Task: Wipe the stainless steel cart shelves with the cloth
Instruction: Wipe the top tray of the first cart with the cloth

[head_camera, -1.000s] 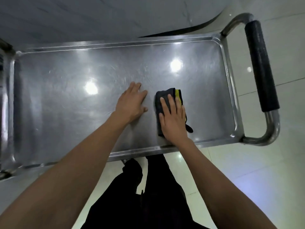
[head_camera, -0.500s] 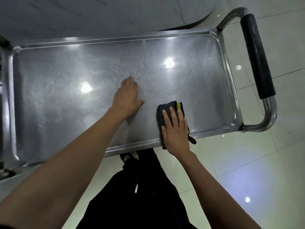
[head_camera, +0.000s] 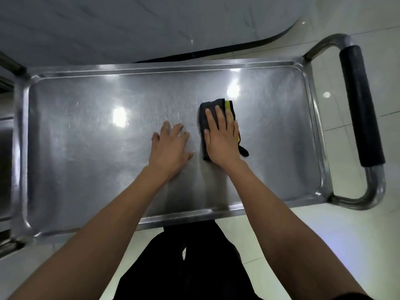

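- Head view, step in hand: the wiping of the top shelf looks to be under way. The right hand [head_camera: 221, 137] lies flat on the folded dark grey cloth with a yellow edge [head_camera: 218, 128], its fingers straight and spread, pressing the cloth onto the shelf, not curled round it.
- The cloth sits right of the middle of the shallow, rimmed stainless steel cart shelf [head_camera: 75, 159], well inside the rim.
- The left hand [head_camera: 171, 148] rests palm down on the bare steel just beside the cloth, fingers loosely spread and holding nothing; it seems to steady the cart or the person.
- Next move, as a judgement: slide the cloth on under even pressure, most likely out to the corners and rim, and shift the left hand off any patch to be wiped.
- Around: the curved steel push handle with a black foam grip [head_camera: 361, 105] stands at the right end, pale floor tiles [head_camera: 303, 245] lie below, and a pale marbled surface [head_camera: 151, 24] runs along the far side.
- In the way: only the left hand; only 1 shelf is in view.
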Available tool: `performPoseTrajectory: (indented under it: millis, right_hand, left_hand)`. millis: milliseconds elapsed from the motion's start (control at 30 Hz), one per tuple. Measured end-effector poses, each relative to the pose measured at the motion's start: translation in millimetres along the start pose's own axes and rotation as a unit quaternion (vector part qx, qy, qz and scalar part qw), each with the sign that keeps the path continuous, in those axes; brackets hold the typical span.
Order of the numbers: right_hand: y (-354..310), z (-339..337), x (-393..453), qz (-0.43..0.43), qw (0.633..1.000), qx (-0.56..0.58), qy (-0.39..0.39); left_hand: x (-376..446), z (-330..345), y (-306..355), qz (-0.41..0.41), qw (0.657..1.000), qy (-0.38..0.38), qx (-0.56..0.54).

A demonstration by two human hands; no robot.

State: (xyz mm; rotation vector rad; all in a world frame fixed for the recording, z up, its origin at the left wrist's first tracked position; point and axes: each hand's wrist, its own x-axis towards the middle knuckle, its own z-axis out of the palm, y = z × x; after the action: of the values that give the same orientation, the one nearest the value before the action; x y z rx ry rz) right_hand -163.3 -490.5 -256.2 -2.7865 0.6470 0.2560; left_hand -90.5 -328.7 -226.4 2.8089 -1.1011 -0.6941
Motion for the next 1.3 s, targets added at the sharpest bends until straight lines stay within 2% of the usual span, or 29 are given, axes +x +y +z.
performPoseTrajectory:
  millis: [367, 567, 800, 967, 1067, 1300]
  right_hand:
    - [-22.3, -21.1, 136.8, -0.057, 0.998, 0.027, 0.014]
    - [-27.6, -22.3, 148.5, -0.067, 0.997, 0.04, 0.015]
    - [-20.7, -9.1, 87.6, -0.065, 0.997, 0.03, 0.009]
    - [-16.9, 4.3, 5.3, -0.036, 0.999, 0.033, -0.005]
    - [-16.1, 12.4, -43.6, -0.018, 0.999, 0.026, -0.013]
    - [-21.5, 30.7, -142.5, 0.013, 1.0, 0.017, -0.014]
  left_hand:
    - [1.4, -0.7, -0.2, -0.016, 1.0, -0.021, 0.001]
    - [0.2, 1.9, -3.1, -0.019, 0.999, -0.009, -0.033]
    - [0.6, 5.5, -12.6, -0.007, 0.998, -0.004, -0.065]
    - [-4.5, 13.1, -21.6, 0.016, 0.999, -0.027, -0.006]
    - [-10.7, 14.0, -22.0, 0.012, 1.0, 0.0, 0.029]
    - [-21.7, 23.4, -26.7, 0.007, 1.0, 0.02, 0.011]
